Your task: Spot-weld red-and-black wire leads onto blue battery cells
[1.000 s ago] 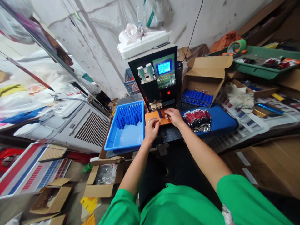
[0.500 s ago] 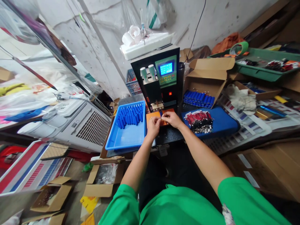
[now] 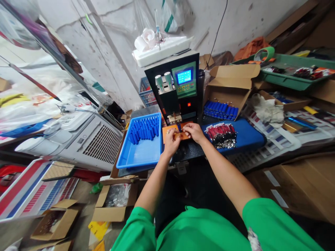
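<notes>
Both hands meet over an orange plate (image 3: 167, 129) at the foot of a black spot-welding machine (image 3: 180, 89) with a lit blue screen. My left hand (image 3: 171, 141) is curled in a pinch on the plate. My right hand (image 3: 192, 131) pinches a small blue cell (image 3: 179, 127) standing under the machine's welding pins. What my left fingers grip is too small to make out. A blue tray (image 3: 141, 153) with several blue cells lies just left of my left hand. A heap of red wired tabs (image 3: 221, 134) rests on a blue pad right of my right hand.
An open cardboard box (image 3: 227, 94) with more blue cells stands behind the heap. A green tray (image 3: 290, 75) sits at the far right. A white air cooler (image 3: 86, 139) is on the left, open cartons (image 3: 115, 202) lie on the floor, and large boxes (image 3: 309, 181) stand at the right.
My left hand has come forward from the plate's near edge to join my right hand at the cell under the pins. My right hand has stayed nearly in place.
</notes>
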`<action>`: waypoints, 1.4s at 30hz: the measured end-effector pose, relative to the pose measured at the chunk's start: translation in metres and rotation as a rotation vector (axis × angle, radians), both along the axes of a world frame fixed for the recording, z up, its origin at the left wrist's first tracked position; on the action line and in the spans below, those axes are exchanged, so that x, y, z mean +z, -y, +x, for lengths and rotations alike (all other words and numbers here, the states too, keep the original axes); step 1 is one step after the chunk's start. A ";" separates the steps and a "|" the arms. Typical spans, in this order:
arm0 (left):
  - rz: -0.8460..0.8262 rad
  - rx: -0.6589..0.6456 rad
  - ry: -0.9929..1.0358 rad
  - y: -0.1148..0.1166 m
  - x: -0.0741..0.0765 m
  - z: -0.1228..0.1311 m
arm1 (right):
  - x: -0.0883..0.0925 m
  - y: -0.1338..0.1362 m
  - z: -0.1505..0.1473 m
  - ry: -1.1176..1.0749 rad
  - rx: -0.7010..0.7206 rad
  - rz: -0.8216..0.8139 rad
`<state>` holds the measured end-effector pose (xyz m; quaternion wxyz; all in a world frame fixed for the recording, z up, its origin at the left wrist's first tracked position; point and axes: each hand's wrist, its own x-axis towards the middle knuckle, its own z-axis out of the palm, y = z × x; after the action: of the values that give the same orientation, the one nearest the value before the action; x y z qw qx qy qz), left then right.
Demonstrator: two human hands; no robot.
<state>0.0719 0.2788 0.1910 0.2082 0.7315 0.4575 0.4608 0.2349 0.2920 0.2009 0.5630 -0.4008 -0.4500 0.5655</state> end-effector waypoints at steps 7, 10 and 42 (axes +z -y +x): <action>0.039 -0.130 -0.188 -0.009 -0.004 0.006 | 0.001 -0.002 0.001 -0.239 -0.065 -0.061; -0.008 -0.102 -0.123 -0.012 -0.010 0.005 | 0.001 -0.003 0.001 -0.279 -0.078 -0.077; 0.346 0.051 -0.367 0.022 -0.026 0.023 | -0.001 -0.004 0.012 -0.463 -0.027 -0.094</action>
<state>0.0954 0.2569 0.1653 -0.0185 0.8159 0.4201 0.3969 0.2467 0.2960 0.2003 0.6394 -0.2924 -0.2766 0.6551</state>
